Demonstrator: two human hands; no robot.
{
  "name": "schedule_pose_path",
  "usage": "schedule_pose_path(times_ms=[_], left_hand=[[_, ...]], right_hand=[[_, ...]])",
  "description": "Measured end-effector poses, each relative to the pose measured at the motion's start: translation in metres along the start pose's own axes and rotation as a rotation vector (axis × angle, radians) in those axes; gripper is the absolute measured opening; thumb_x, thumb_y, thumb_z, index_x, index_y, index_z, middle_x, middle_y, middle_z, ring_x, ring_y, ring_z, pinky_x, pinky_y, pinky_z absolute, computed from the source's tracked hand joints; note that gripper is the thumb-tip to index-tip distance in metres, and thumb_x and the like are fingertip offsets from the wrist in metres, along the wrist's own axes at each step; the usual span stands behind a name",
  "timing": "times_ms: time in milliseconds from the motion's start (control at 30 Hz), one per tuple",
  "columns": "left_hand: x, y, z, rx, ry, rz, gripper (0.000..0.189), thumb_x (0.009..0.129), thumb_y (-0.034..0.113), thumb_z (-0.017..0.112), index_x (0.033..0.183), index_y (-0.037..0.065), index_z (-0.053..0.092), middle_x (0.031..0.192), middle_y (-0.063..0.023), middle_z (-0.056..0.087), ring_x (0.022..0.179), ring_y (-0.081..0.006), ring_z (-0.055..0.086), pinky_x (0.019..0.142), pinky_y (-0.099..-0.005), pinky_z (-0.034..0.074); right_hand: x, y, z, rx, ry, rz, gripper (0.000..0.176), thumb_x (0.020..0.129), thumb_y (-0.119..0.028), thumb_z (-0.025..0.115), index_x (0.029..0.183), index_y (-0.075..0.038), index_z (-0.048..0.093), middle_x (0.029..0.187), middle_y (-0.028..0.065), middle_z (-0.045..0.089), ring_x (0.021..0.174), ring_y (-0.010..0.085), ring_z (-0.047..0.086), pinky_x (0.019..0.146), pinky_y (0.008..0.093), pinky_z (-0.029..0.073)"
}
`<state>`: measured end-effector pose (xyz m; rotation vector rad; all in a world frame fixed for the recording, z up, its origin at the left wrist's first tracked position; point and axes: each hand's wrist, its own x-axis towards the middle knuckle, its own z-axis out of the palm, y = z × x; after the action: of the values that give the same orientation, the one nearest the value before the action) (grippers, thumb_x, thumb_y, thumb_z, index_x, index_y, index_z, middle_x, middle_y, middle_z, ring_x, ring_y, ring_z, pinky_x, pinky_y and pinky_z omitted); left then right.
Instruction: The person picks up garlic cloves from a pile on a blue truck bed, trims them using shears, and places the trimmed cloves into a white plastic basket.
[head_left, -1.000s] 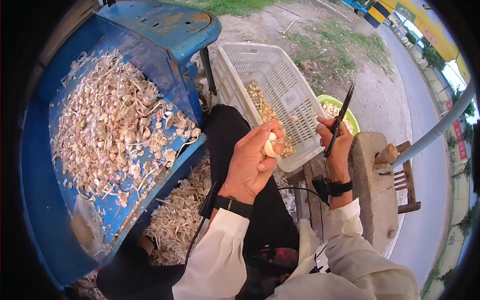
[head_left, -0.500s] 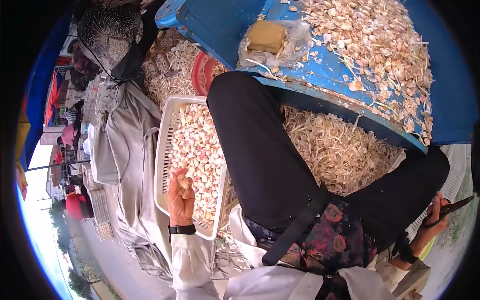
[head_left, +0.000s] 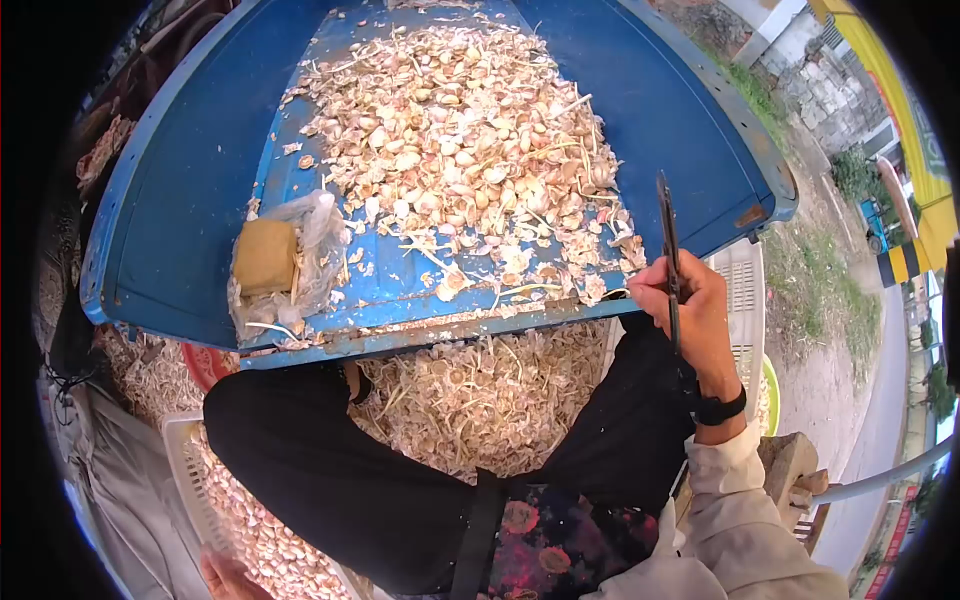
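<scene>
Moved since half a second back: right hand [head_left: 690, 305], raised from beside the lap to the near rim of the blue tray [head_left: 180, 200]; left hand [head_left: 228, 578], dropped to the bottom edge of view. Right hand fisted round a dark blade [head_left: 667, 225], long axis upright, tip beside the heaped garlic skins [head_left: 460, 130]. Left hand nearest the garlic cloves [head_left: 250, 530] in the white basket [head_left: 188, 462], low left; mostly cut off, grip not discernible.

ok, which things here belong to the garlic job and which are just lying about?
In use: right hand gripping the dark cutting tool; left hand, mostly cut off, by the white basket of garlic cloves.
Lying about: peel heap on the blue tray; bagged yellow block; red bowl.
</scene>
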<state>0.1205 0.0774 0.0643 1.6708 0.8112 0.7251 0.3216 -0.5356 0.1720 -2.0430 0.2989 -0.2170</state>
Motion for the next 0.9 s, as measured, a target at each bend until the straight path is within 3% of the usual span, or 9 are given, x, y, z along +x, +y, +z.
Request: schedule_pose_path(times_ms=[67, 167, 200, 333, 467, 567, 633, 800, 900], left_hand=[[-0.005, 0.049, 0.069, -0.083, -0.056, 0.059, 0.028, 0.097, 0.021, 0.059, 0.117, 0.001, 0.061, 0.075, 0.0038, 0.053, 0.059, 0.0009, 0.041, 0.053, -0.0133, 0.032], [-0.019, 0.098, 0.166, -0.305, -0.355, 0.135, 0.024, 0.099, 0.018, 0.054, 0.114, 0.0, 0.061, 0.066, 0.0052, 0.048, 0.052, -0.0001, 0.032, 0.047, -0.0127, 0.025], [-0.033, 0.129, 0.195, -0.309, -0.576, 0.026, 0.028, 0.097, 0.022, 0.055, 0.116, 0.001, 0.059, 0.073, -0.0052, 0.061, 0.053, -0.0076, 0.051, 0.047, -0.0166, 0.038], [-0.091, 0.173, 0.329, -0.468, -0.976, -0.337, 0.026, 0.097, 0.019, 0.058, 0.115, 0.0, 0.058, 0.077, -0.0038, 0.06, 0.053, -0.0053, 0.05, 0.038, -0.0159, 0.031], [-0.126, 0.148, 0.408, -0.547, -1.242, -0.683, 0.032, 0.099, 0.026, 0.053, 0.117, 0.0, 0.057, 0.087, -0.0069, 0.063, 0.07, -0.0113, 0.058, 0.055, -0.0219, 0.045], [-0.149, 0.147, 0.441, -0.602, -1.137, -0.979, 0.04, 0.101, 0.035, 0.048, 0.121, 0.001, 0.053, 0.092, -0.0065, 0.062, 0.079, -0.0136, 0.059, 0.062, -0.026, 0.048], [-0.155, 0.143, 0.445, -0.635, -1.148, -1.005, 0.042, 0.101, 0.037, 0.046, 0.121, 0.001, 0.053, 0.093, -0.006, 0.061, 0.081, -0.0135, 0.059, 0.063, -0.0265, 0.048], [-0.143, 0.109, 0.434, -0.593, -1.127, -0.982, 0.038, 0.101, 0.035, 0.044, 0.117, 0.002, 0.053, 0.09, -0.0046, 0.059, 0.079, -0.0127, 0.057, 0.062, -0.0243, 0.045], [-0.136, 0.1, 0.43, -0.597, -1.111, -0.947, 0.035, 0.101, 0.033, 0.044, 0.114, 0.002, 0.054, 0.089, -0.0046, 0.06, 0.074, -0.012, 0.055, 0.059, -0.0216, 0.042]], right_hand=[[0.04, 0.014, 0.02, -0.122, -0.036, -0.096, 0.014, 0.08, -0.007, 0.073, 0.085, 0.001, 0.063, 0.072, 0.0047, 0.065, 0.064, 0.0077, 0.056, 0.059, 0.0268, 0.044], [0.091, 0.041, 0.056, -0.417, -0.055, -0.275, 0.021, 0.078, -0.011, 0.072, 0.08, 0.003, 0.056, 0.073, 0.0191, 0.062, 0.067, 0.0363, 0.06, 0.06, 0.0377, 0.045], [0.103, 0.047, 0.067, -0.464, -0.072, -0.298, 0.019, 0.076, -0.01, 0.071, 0.079, 0.002, 0.056, 0.076, 0.0205, 0.063, 0.073, 0.039, 0.062, 0.061, 0.0416, 0.046], [0.126, 0.064, 0.093, -0.634, -0.093, -0.342, 0.02, 0.074, -0.009, 0.071, 0.078, 0.001, 0.054, 0.07, 0.0204, 0.06, 0.065, 0.0393, 0.059, 0.059, 0.0422, 0.044], [0.119, 0.048, 0.082, -0.569, -0.086, -0.355, 0.021, 0.074, -0.011, 0.073, 0.075, 0.0, 0.054, 0.065, 0.017, 0.057, 0.058, 0.0307, 0.055, 0.056, 0.0379, 0.042], [0.092, 0.025, 0.082, -0.384, -0.095, -0.287, 0.022, 0.074, -0.01, 0.073, 0.073, 0.0, 0.054, 0.061, 0.0096, 0.053, 0.056, 0.0175, 0.047, 0.053, 0.0314, 0.039], [0.085, 0.017, 0.092, -0.093, -0.413, -0.182, 0.021, 0.074, -0.01, 0.075, 0.075, 0.001, 0.056, 0.061, 0.0076, 0.052, 0.057, 0.0141, 0.047, 0.053, 0.0301, 0.038], [0.115, 0.028, 0.134, -0.443, -0.268, -0.367, 0.024, 0.072, -0.011, 0.076, 0.083, 0.0, 0.059, 0.073, 0.02, 0.063, 0.065, 0.0387, 0.06, 0.059, 0.0391, 0.047], [0.112, 0.027, 0.133, -0.536, -0.242, -0.403, 0.024, 0.072, -0.011, 0.076, 0.082, 0.0, 0.058, 0.071, 0.0191, 0.063, 0.064, 0.0377, 0.061, 0.058, 0.0388, 0.046]])
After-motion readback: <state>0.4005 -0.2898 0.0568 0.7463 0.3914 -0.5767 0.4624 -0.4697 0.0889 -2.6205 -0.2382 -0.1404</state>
